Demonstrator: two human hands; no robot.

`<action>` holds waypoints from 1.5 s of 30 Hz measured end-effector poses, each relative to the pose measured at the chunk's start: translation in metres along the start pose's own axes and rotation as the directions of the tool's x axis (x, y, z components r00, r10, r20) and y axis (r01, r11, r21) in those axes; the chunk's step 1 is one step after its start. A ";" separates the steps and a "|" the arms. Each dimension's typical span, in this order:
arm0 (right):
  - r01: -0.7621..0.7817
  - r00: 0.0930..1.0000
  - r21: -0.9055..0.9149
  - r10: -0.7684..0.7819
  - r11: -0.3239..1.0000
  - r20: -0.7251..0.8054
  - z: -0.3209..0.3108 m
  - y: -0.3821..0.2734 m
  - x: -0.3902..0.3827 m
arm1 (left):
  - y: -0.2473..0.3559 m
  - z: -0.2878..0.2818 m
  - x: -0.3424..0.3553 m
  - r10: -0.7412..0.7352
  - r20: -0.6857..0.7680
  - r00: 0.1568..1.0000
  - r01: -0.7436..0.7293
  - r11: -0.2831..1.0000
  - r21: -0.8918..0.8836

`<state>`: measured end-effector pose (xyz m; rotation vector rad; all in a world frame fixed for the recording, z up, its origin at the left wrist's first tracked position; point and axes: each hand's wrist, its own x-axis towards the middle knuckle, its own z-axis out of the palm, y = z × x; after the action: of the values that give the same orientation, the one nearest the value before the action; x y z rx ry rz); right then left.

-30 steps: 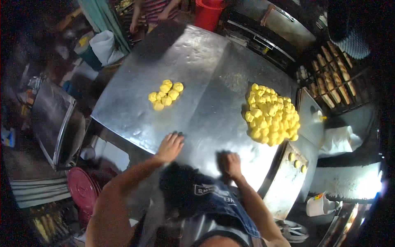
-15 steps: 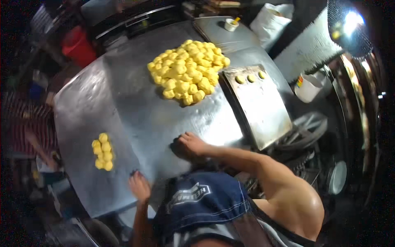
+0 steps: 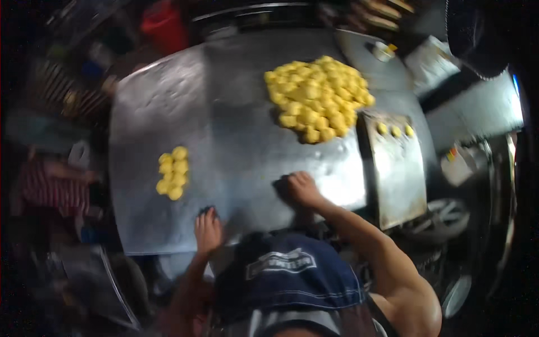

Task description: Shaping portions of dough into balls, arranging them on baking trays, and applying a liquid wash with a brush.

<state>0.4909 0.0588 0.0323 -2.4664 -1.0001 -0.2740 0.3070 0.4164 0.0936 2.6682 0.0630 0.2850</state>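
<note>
My left hand [image 3: 208,229] is at the near edge of the metal table, its fingers stretched out and a dark patch by the tips. My right hand [image 3: 304,189] rests low over the middle of the table with its fingers curled in; whatever is under them is hidden. Beyond it lies a big heap of yellow dough balls [image 3: 317,98]. Left of my left hand sits a small cluster of yellow dough balls [image 3: 174,173], in two rough columns.
The metal table [image 3: 241,151] has a seam left of centre. On its right lies a baking tray [image 3: 400,180] with three dough pieces [image 3: 396,131] at its far end. A white cup [image 3: 383,51], a white sack [image 3: 431,64] and a red bucket [image 3: 164,27] stand farther back. Someone in stripes [image 3: 53,185] is at left.
My view has turned, so the table and everything on it sit farther right in the picture. Both hands stay near the table's front, with little visible change in their shape.
</note>
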 end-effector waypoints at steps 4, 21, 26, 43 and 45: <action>0.007 0.956 -0.069 0.013 0.998 0.292 0.004 0.016 0.057 | -0.010 0.013 0.059 -0.028 -0.166 0.986 0.047 0.992 0.115; 0.030 1.000 -0.020 -0.030 0.999 -0.008 0.028 0.006 0.093 | 0.024 0.021 0.066 -0.226 -0.239 0.944 0.228 0.974 -0.020; -0.029 0.987 0.090 0.014 0.996 0.162 0.050 0.006 0.034 | 0.032 0.025 0.004 -0.168 -0.329 0.929 0.177 0.984 -0.004; 0.108 0.993 0.080 -0.111 0.991 0.031 -0.003 0.013 0.031 | 0.011 0.005 0.011 -0.180 -0.189 0.965 0.184 0.983 0.004; -0.062 0.967 0.037 0.051 0.997 0.248 0.011 0.003 0.048 | 0.009 0.004 0.030 -0.132 -0.208 0.969 0.147 0.987 0.058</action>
<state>0.5275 0.0911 0.0383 -2.5264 -1.0197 0.0769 0.3368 0.4094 0.0995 2.6810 0.3296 0.5184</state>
